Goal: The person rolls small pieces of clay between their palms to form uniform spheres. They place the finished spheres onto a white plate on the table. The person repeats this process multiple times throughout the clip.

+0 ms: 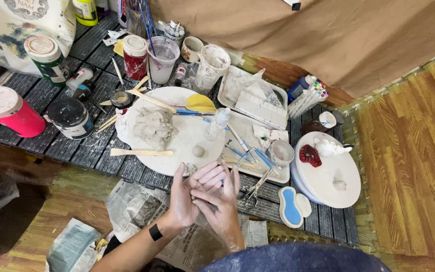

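**Two hands pressed together over a crowded clay bench**

A dark slatted table (pixel 91 146) fills the upper left of the view, packed with pots and tools. A tan cloth (pixel 303 35) hangs behind it at twelve to one o'clock, likely as a backdrop or dust cover.

At the centre sits a round white board (pixel 187 136), the main working surface. On it, at its nine o'clock, lies a grey clay lump (pixel 153 128), kept near for pulling off pieces. A small clay ball (pixel 198 150) rests at the board's five o'clock, just above the hands.

At three o'clock a second round board (pixel 331 176) holds a red piece (pixel 310 155) and a white figure (pixel 328 147), set well apart from the wet work, perhaps to dry. A pink tub (pixel 8 112) stands at nine o'clock.

Newspaper (pixel 142 206) lies spread under the hands at six o'clock, seemingly to catch crumbs.

The left hand (pixel 187 194) is palm up, fingers together and stretched toward the board. The right hand (pixel 220 201) lies across it, fingers together, palm pressed down on the left palm, as when rolling clay. Both are dusted white. Whether anything is caught between the palms, I cannot tell.
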